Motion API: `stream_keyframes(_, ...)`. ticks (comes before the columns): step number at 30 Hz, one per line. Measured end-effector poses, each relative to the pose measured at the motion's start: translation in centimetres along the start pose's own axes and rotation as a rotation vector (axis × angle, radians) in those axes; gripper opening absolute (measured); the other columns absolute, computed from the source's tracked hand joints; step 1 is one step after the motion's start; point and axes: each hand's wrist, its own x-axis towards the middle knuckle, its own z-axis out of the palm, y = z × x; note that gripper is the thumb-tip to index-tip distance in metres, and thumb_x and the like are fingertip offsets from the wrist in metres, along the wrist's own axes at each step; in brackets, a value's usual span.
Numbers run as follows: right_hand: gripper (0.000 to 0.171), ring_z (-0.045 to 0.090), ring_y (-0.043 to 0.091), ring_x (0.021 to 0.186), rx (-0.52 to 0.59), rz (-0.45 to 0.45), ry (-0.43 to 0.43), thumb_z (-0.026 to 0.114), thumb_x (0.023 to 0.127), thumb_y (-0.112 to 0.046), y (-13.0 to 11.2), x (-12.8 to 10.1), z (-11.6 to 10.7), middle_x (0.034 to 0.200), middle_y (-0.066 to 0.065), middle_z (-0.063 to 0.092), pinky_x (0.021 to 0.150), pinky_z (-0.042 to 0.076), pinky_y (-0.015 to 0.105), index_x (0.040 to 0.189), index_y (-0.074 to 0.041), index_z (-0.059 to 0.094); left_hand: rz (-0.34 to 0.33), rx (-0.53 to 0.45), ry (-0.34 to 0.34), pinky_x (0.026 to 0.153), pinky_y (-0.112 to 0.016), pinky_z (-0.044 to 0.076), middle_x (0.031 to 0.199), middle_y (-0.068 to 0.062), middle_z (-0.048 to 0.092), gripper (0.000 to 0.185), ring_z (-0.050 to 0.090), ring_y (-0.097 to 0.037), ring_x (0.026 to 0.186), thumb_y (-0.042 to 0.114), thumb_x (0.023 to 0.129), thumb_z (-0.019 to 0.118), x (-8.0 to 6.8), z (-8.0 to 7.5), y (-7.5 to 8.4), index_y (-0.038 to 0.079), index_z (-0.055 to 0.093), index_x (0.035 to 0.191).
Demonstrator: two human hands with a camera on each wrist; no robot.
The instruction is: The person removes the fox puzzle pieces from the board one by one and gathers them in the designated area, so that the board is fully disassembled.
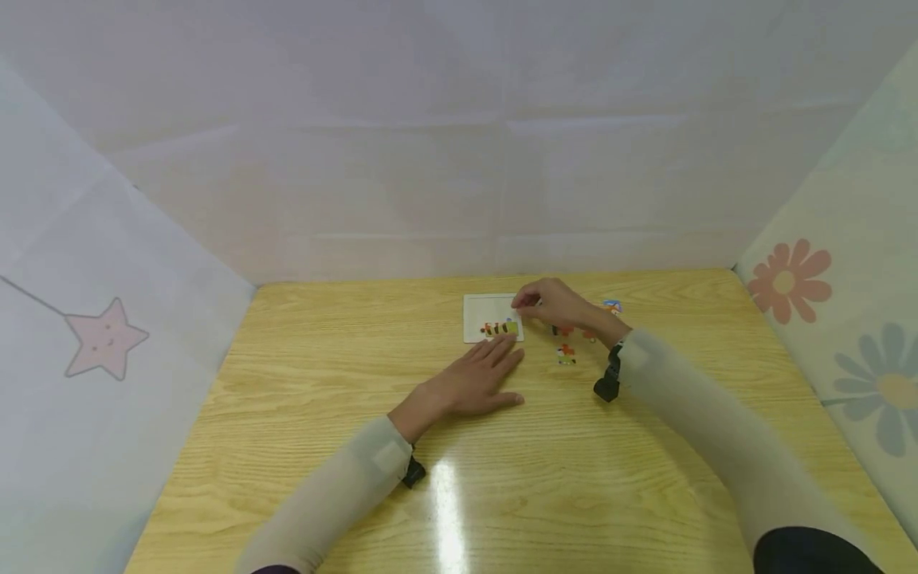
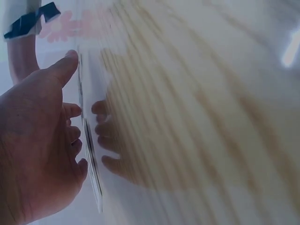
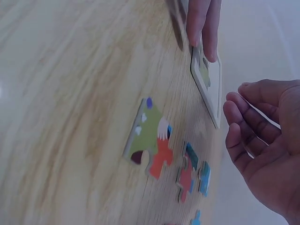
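left hand (image 1: 473,381) lies spread flat on the surface (image 1: 358,446), fingertips at the white puzzle tray (image 1: 482,312). right hand (image 1: 555,303) pinches a thin piece above the tray's far corner; loose pieces (image 3: 152,140) beside its wrist.

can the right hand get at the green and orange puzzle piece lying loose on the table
Probably yes. The right hand hovers by the white puzzle tray, and the green and orange piece lies flat beside it, uncovered.
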Motion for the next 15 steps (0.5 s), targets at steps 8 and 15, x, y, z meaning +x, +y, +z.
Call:
stream_keyframes(8, 0.021, 0.072, 0.026, 0.108, 0.021, 0.010, -0.050, 0.068, 0.105, -0.010, -0.2, 1.8, 0.4, 0.118, 0.011, 0.077, 0.096, 0.058, 0.045, 0.122, 0.000, 0.076, -0.017, 0.016, -0.007, 0.133, -0.048, 0.012, 0.178, -0.016, 0.002, 0.086, 0.003, -0.032, 0.165, 0.064, 0.109, 0.041, 0.9, 0.3, 0.6, 0.009, 0.016, 0.171)
stream_keyframes(15, 0.024, 0.071, 0.023, 0.111, 0.041, 0.013, -0.104, 0.067, 0.106, -0.011, 0.2, 2.8, 0.9, 0.120, 0.008, 0.077, 0.100, 0.057, 0.042, 0.126, -0.002, 0.076, -0.032, 0.040, -0.029, 0.133, -0.046, 0.010, 0.178, -0.015, 0.000, 0.088, 0.000, -0.030, 0.165, 0.067, 0.108, 0.038, 1.2, 0.5, 1.0, 0.011, 0.014, 0.172)
